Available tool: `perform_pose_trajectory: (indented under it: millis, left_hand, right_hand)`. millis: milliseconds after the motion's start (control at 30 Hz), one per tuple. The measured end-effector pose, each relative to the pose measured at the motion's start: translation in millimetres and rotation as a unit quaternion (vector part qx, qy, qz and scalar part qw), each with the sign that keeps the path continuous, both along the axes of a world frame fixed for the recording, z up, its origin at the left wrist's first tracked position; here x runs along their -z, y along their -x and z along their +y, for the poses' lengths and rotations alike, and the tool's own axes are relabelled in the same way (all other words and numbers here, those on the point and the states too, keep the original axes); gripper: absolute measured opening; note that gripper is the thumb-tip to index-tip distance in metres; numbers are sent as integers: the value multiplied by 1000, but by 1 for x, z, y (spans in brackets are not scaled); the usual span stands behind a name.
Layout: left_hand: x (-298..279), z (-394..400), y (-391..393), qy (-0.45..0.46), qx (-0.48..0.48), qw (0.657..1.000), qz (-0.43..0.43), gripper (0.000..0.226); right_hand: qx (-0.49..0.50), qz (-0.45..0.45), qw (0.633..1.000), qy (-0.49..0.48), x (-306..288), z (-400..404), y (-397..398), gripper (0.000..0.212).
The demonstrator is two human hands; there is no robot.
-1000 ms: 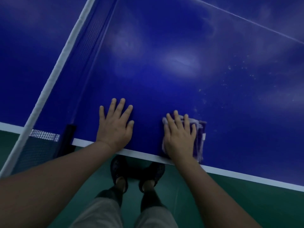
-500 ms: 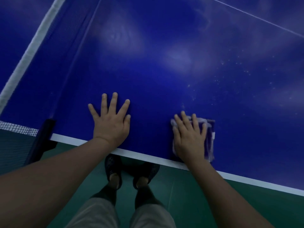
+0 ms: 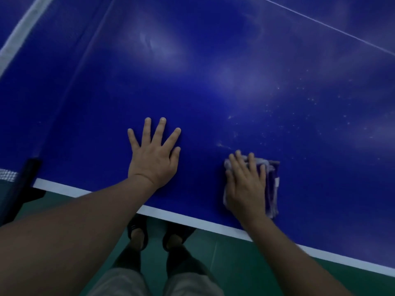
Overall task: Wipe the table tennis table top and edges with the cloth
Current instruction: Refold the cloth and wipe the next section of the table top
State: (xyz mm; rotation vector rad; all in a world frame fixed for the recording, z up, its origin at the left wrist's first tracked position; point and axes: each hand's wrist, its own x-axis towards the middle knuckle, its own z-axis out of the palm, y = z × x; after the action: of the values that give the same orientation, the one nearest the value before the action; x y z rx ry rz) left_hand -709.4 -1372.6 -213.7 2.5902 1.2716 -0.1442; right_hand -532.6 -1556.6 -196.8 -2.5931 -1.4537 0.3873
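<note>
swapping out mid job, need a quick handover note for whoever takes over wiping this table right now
Left hand: flat, fingers spread, resting on the blue table tennis table top near the white-lined near edge.
Right hand: pressed flat on the folded purple and white cloth, close to that edge.
Done: cannot tell how much; hazy smears show farther in.
Left: pale specks beyond and right of the cloth, then the edges.
</note>
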Motion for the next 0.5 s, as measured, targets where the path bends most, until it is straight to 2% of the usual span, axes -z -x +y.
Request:
perform_pose_trajectory:
  millis: [100,167,200,267,367,433,500]
  left_hand:
    - [0,-1,-1,-5,-4,1000,9,59]
    - [0,0,-2,-7,-8,1000,12,59]
    - [1,0,-2,-8,-9,1000,14,59]
    - [1,0,-3,-11,-11,1000,19,60]
    - [1,-1,-4,-12,-12,1000,17,60]
    - [1,-1,-3,-14,-14,1000,14,60]
    - [2,-1,-3,-13,-15,1000,16,59]
  right_hand:
    - [98,19,995,-22,2,59,-31,47]
    - [127,29,991,-28,6,105,-39,48]
    - [112,27,993,-26,6,123,-36,50]
    - [20,7,1000,-8,6,137,-16,56]
    - [-99,-10,995,14,1,95,12,58]
    - [-104,-13,994,13,-1,48,9,54]
    - [-66,-4,998,24,-2,19,-11,53]
